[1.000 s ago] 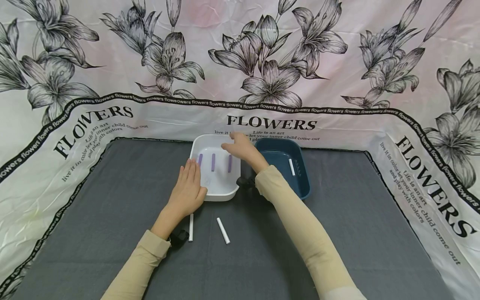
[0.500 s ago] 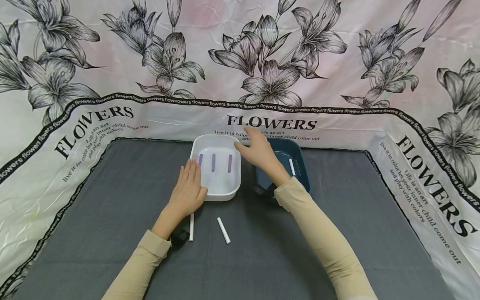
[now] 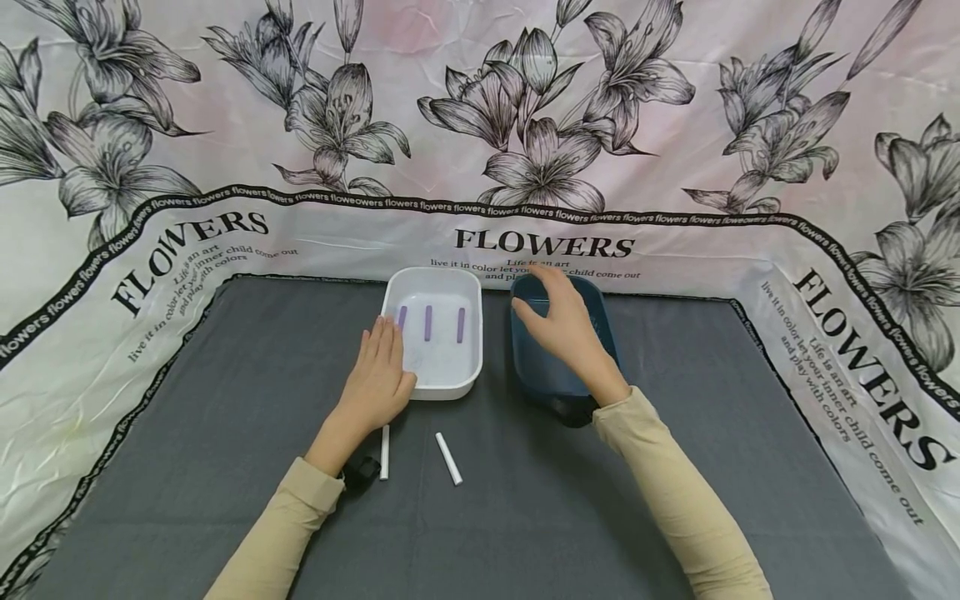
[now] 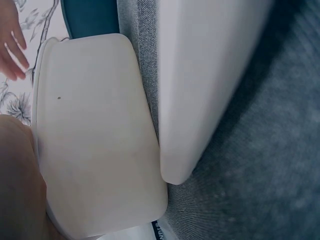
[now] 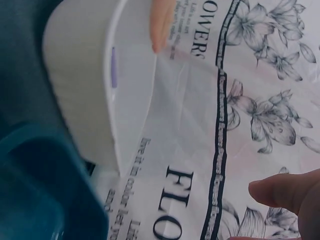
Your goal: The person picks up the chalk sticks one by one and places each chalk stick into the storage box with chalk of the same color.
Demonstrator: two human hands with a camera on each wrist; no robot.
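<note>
My left hand (image 3: 377, 377) lies with straight fingers along the left side of a white tub (image 3: 438, 377). Inside that tub are three purple chalk sticks, at the left (image 3: 402, 317), middle (image 3: 428, 323) and right (image 3: 461, 325). Over the dark blue tub (image 3: 542, 371) hovers my right hand (image 3: 567, 327), thumb and fingers spread, holding nothing visible; it covers part of the tub's inside. Two white chalk sticks lie on the cloth in front, one by my left wrist (image 3: 385, 454) and one farther right (image 3: 449, 458). The nearer chalk (image 4: 205, 90) looms large in the left wrist view, beside the white tub's wall (image 4: 100, 135).
A grey cloth (image 3: 225, 433) covers the table. Behind and at both sides stands a white flower-printed sheet (image 3: 543, 242), close to the tubs' far ends. The two tubs stand side by side with a narrow gap between them.
My right hand has moved right, from above the white tub to above the blue one. The white chalk seen earlier in the blue tub is now hidden. My left hand has stayed put.
</note>
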